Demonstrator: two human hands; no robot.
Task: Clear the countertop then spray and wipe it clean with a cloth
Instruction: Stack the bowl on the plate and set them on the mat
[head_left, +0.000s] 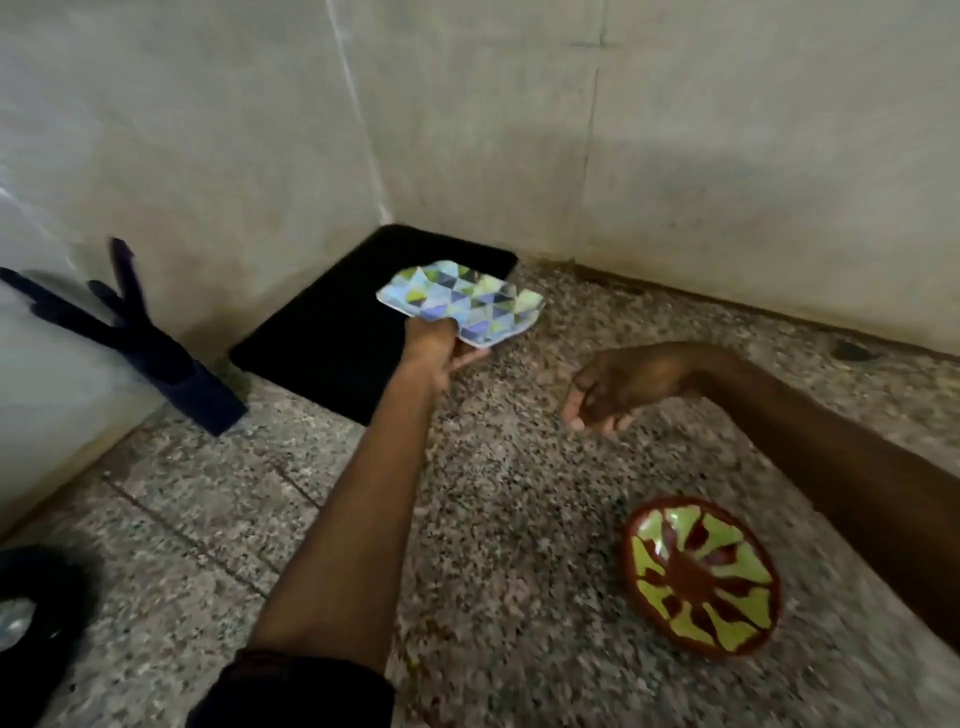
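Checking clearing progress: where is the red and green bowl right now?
In the head view the red and green bowl sits on the speckled countertop at lower right, below the empty right hand.

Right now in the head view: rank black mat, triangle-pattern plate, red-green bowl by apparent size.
1. Black mat, clearly largest.
2. Red-green bowl and triangle-pattern plate look alike; the bowl is nearer the camera and the left hand covers part of the plate, so unranked.

Speckled stone countertop (519, 519), glossy patterned plate (467, 301), seemingly matt black mat (337, 332)
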